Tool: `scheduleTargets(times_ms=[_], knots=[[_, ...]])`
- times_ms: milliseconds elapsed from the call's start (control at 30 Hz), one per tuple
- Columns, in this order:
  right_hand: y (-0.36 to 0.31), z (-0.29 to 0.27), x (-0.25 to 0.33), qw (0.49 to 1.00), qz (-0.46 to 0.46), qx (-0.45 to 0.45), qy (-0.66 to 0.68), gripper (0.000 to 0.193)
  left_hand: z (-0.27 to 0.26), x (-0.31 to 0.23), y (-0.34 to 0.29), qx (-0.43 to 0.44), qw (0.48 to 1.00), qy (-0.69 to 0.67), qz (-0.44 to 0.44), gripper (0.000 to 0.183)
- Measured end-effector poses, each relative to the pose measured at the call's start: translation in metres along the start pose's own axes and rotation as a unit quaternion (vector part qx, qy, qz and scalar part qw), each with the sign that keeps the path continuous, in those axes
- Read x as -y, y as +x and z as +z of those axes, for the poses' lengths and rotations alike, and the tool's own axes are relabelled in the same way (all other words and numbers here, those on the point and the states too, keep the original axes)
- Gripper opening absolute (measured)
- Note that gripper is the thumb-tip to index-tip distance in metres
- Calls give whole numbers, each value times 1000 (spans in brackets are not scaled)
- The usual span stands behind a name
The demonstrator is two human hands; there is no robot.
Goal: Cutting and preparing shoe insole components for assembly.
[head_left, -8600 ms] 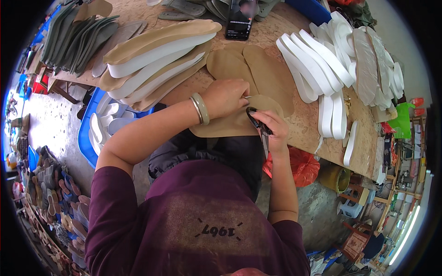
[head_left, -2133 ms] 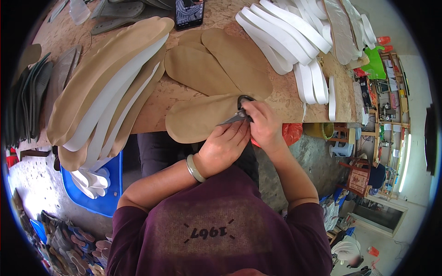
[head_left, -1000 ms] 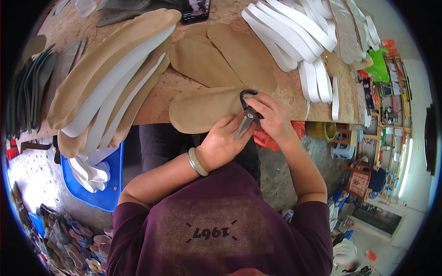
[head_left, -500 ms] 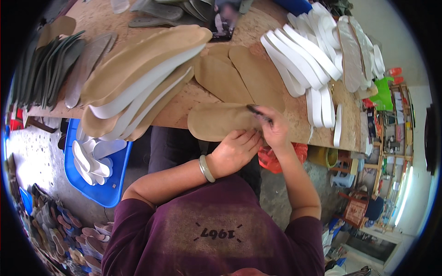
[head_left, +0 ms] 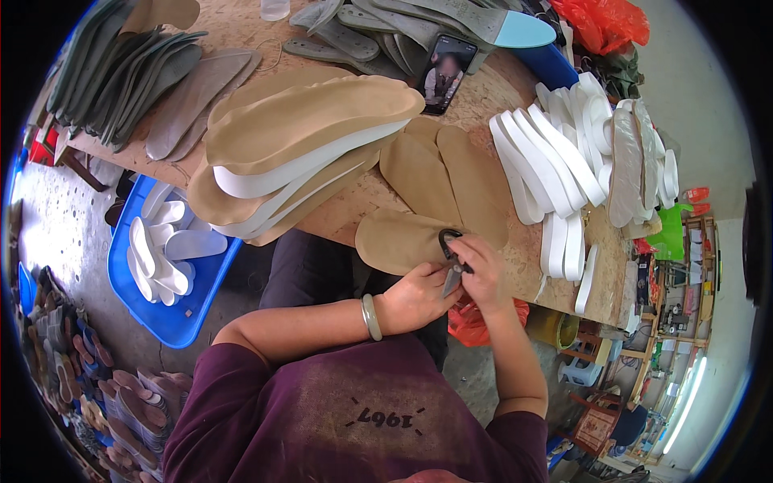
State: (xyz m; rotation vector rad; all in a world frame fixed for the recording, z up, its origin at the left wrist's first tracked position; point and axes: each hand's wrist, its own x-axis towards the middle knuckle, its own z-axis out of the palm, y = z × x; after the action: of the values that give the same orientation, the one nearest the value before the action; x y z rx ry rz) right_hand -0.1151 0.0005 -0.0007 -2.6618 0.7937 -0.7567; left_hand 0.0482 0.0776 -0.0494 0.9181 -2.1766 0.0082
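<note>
A tan, sole-shaped insole [head_left: 394, 240] lies at the table's front edge, its near side hanging toward my lap. My left hand [head_left: 417, 296] is closed at its near edge, pinching it; the fingertips are partly hidden. My right hand [head_left: 481, 272] is wrapped round a pair of scissors [head_left: 453, 279] with black handles. The blades point down toward me, right beside the left fingers. Beyond the insole, more tan insoles [head_left: 475, 173] lie flat. To the left, tan-covered white soles [head_left: 310, 121] are stacked and overhang the edge.
White soles [head_left: 539, 165] stand in rows at the right. Grey insoles [head_left: 129, 80] fill the far left, and a phone [head_left: 447, 74] leans near the back. Below the table are a blue tub [head_left: 173, 328] of white pieces and a red plastic bag [head_left: 475, 324].
The view has shifted, so the table appears lower and farther right. My right hand has turned the scissors; their handles and blades now show, with the blades toward me.
</note>
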Motion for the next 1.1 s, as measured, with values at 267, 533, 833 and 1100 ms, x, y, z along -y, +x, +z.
scheduleTargets(times_ms=[267,533,833,1100], knots=[[-12,19,3,857,290,-234,356,10,-3,-1,6,31,999,-22,-26,36],[-52,-22,3,754,243,-426,438,18,-57,53,50,114,976,83,-166,31],[-96,-24,2,719,302,-473,410,28,-57,68,53,200,942,-118,-244,18],[-95,-35,-5,763,273,-451,374,30,-51,51,29,90,873,-269,-397,17]])
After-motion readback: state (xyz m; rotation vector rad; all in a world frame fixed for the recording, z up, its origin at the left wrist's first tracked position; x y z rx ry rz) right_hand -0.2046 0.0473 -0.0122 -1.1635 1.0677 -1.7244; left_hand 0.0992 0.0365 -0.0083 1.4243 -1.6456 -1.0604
